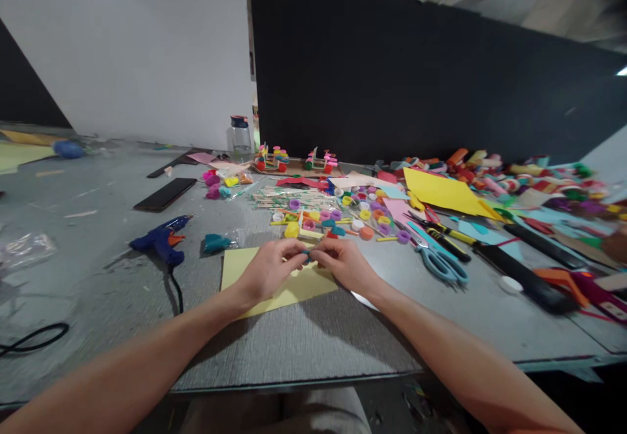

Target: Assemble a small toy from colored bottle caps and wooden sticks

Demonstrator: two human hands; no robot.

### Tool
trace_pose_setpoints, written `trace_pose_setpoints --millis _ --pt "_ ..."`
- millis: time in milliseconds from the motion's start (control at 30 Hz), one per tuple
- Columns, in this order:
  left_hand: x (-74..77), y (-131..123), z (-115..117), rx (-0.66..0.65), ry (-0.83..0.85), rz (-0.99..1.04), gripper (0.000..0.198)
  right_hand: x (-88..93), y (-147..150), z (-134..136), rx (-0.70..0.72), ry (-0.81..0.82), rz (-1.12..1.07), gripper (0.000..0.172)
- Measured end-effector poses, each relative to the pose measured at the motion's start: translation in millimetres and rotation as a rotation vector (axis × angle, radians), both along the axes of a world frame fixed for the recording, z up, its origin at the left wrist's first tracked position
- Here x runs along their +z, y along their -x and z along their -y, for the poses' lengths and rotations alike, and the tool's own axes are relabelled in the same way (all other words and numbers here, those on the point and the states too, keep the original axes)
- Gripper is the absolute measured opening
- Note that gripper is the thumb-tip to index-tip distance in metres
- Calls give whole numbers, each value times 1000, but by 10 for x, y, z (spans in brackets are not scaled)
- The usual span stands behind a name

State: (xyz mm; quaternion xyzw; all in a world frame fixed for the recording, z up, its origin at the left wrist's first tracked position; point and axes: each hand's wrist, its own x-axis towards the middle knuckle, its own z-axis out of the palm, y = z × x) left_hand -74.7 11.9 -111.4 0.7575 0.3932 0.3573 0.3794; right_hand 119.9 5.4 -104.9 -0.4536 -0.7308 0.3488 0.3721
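Black [416, 81] and white panels [161, 48] stand behind a grey desk [294, 355]. Near the middle of its front edge, the left hand [268, 267] and right hand [347, 265] meet, wrists apart and forearms slanting inward, their thumbs and forefingers pinched narrowly on a small blue piece [307, 256] just above a pale yellow sheet [238, 274]. Beyond the fingertips, coloured bottle caps [364, 214] spread toward the desk's back edge, where two small wheeled models [272, 159] stand. A blue glue gun [159, 241] lies left of the sheet, grey-blue scissors [438, 265] right of it. Near the front right corner, a magenta tool [595, 293] bears pale marks, too small to read.
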Motion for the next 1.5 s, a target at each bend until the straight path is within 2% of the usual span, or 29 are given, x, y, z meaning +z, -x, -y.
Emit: trace_pose_setpoints --millis 200,433,633,967,1200,1333,1500 --pt "16 -14 19 -3 14 6 18 -21 8 -3 23 37 -17 20" --pt "48 -15 49 -21 60 28 18 3 16 -3 18 23 -5 23" --pt "62 -23 60 15 97 34 18 21 18 -15 39 -12 12 19" --pt "23 -25 7 -29 293 172 13 -48 0 -18 -3 -227 106 16" --pt "25 -23 17 -7 230 169 14 -22 14 10 29 -364 172 16" --pt "38 -30 33 19 138 142 15 -31 5 9 32 -382 185 19" --pt "34 -26 6 47 157 213 17 -15 5 30 42 -386 147 23"
